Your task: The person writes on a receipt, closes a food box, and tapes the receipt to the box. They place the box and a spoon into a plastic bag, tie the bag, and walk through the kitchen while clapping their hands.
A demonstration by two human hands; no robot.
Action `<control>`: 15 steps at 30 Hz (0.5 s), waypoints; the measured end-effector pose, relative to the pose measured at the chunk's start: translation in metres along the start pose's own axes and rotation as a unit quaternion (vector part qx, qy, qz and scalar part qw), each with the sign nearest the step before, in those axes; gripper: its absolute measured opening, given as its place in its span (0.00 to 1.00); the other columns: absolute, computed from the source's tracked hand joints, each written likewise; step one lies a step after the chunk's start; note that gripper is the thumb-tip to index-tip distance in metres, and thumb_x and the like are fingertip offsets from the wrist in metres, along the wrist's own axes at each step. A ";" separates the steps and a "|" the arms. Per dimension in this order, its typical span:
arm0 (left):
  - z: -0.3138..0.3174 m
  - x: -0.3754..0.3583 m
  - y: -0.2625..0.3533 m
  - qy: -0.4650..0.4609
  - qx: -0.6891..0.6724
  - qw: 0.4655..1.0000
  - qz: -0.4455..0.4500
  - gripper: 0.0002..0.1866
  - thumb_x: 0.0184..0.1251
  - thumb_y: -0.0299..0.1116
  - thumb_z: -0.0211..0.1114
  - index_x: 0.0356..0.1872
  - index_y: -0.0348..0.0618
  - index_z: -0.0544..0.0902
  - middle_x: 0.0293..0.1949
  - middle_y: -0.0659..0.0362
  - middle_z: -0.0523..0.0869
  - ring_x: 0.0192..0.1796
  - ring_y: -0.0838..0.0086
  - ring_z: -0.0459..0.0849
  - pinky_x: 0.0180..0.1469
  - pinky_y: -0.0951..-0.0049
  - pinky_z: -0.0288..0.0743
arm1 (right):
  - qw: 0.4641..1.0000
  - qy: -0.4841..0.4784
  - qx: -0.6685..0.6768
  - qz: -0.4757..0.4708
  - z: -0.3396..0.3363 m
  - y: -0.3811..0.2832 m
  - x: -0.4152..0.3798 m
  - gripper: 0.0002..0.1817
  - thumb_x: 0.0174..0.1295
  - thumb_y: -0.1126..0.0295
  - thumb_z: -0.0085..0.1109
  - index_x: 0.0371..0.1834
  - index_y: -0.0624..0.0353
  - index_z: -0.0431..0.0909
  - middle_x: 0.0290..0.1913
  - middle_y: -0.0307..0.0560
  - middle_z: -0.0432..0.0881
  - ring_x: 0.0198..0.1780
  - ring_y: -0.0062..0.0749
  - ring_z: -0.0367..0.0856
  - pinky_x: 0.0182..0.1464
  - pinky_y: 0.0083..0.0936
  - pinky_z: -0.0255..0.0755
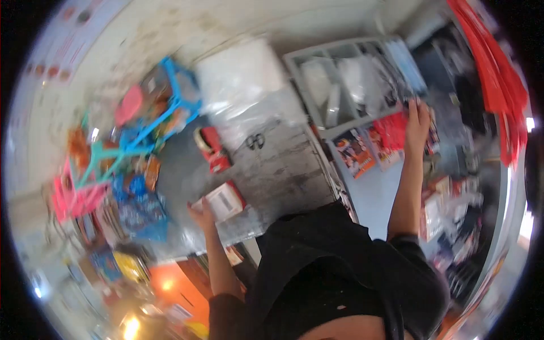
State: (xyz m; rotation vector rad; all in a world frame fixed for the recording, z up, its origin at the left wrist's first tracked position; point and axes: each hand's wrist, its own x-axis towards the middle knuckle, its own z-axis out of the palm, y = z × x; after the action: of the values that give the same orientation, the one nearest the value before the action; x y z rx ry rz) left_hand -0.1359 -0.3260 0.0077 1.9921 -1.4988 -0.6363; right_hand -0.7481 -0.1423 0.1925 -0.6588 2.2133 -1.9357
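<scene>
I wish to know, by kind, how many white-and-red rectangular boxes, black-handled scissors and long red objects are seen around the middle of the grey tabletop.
White-and-red rectangular box, at the left hand: 1
Black-handled pair of scissors: 1
Long red object, exact kind unclear: 1
Total: 3

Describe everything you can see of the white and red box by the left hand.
The box is small, rectangular and looks like cardboard: a white face with a greyish printed patch, too blurred to read, and red along its far right side. It sits slanted in view, over the near part of the grey table. The left hand touches its left end; whether it's lifted is unclear.
</scene>
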 end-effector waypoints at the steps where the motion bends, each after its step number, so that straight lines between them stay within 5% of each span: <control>1: 0.001 0.004 -0.009 0.000 -0.015 1.000 -0.014 0.42 0.61 0.49 0.68 0.66 0.30 0.61 0.63 0.41 0.68 0.67 0.54 0.67 0.69 0.61 0.58 | 0.997 -0.040 0.061 0.026 0.025 -0.030 -0.029 0.15 0.70 0.64 0.53 0.48 0.66 0.76 0.39 0.40 0.81 0.39 0.22 0.77 0.44 0.22 0.71; 3: -0.004 -0.002 0.016 -0.010 -0.026 0.999 -0.024 0.37 0.66 0.46 0.63 0.66 0.30 0.61 0.63 0.41 0.68 0.67 0.54 0.67 0.69 0.62 0.58 | 0.982 -0.181 -0.001 0.054 0.068 -0.015 -0.074 0.14 0.70 0.64 0.53 0.49 0.64 0.75 0.39 0.40 0.80 0.37 0.22 0.77 0.43 0.22 0.71; 4: -0.004 -0.002 0.020 -0.001 -0.125 0.991 -0.046 0.35 0.69 0.46 0.61 0.66 0.30 0.61 0.63 0.41 0.68 0.67 0.54 0.66 0.69 0.63 0.58 | 0.958 -0.224 0.015 0.178 0.105 -0.036 -0.108 0.14 0.70 0.64 0.53 0.49 0.65 0.76 0.39 0.40 0.79 0.39 0.23 0.79 0.44 0.20 0.71; 5: -0.010 -0.003 0.017 0.010 -0.219 0.973 -0.067 0.33 0.71 0.45 0.58 0.66 0.30 0.61 0.63 0.40 0.68 0.67 0.54 0.66 0.69 0.63 0.58 | 0.936 -0.306 0.091 0.147 0.143 -0.035 -0.146 0.14 0.70 0.65 0.53 0.50 0.65 0.75 0.38 0.41 0.79 0.42 0.24 0.80 0.44 0.20 0.72; 8: -0.042 -0.024 0.053 0.096 -0.199 0.973 -0.061 0.30 0.73 0.43 0.55 0.65 0.29 0.61 0.62 0.40 0.68 0.68 0.54 0.65 0.68 0.63 0.58 | 0.781 -0.516 0.199 0.290 0.229 -0.026 -0.237 0.15 0.71 0.67 0.49 0.52 0.67 0.73 0.47 0.45 0.79 0.45 0.29 0.81 0.50 0.26 0.80; 10: -0.055 -0.036 0.071 0.208 -0.128 0.967 0.079 0.28 0.75 0.41 0.52 0.65 0.29 0.61 0.63 0.39 0.67 0.68 0.52 0.64 0.69 0.62 0.57 | 0.750 -0.540 0.195 0.329 0.267 -0.015 -0.287 0.13 0.68 0.67 0.53 0.47 0.67 0.76 0.40 0.45 0.82 0.37 0.28 0.84 0.39 0.26 0.79; 12: -0.060 -0.059 0.086 0.189 -0.095 0.967 0.139 0.27 0.74 0.36 0.52 0.67 0.30 0.60 0.65 0.37 0.64 0.68 0.50 0.63 0.70 0.58 0.54 | 0.737 -0.612 0.043 0.283 0.295 0.020 -0.322 0.13 0.66 0.65 0.56 0.40 0.67 0.79 0.34 0.49 0.83 0.31 0.32 0.85 0.33 0.29 0.77; 14: -0.046 -0.076 0.087 0.049 0.086 0.955 0.279 0.29 0.72 0.36 0.52 0.69 0.33 0.59 0.70 0.39 0.59 0.72 0.50 0.58 0.71 0.48 0.47 | 0.772 -0.614 -0.081 0.144 0.298 0.021 -0.326 0.17 0.62 0.59 0.60 0.34 0.67 0.80 0.31 0.56 0.83 0.30 0.42 0.85 0.32 0.37 0.77; 15: -0.032 -0.085 0.082 0.035 0.069 0.951 0.299 0.29 0.72 0.36 0.52 0.69 0.33 0.59 0.70 0.39 0.59 0.72 0.50 0.58 0.71 0.48 0.47 | 0.789 -0.596 -0.140 0.049 0.298 0.021 -0.325 0.19 0.59 0.57 0.60 0.33 0.66 0.81 0.30 0.58 0.83 0.31 0.47 0.84 0.35 0.40 0.77</control>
State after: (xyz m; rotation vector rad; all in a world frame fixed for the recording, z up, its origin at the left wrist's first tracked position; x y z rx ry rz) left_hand -0.1936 -0.2570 0.0905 1.5005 -2.0136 -0.2040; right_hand -0.3501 -0.2814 0.0609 -1.2828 1.5560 -0.6570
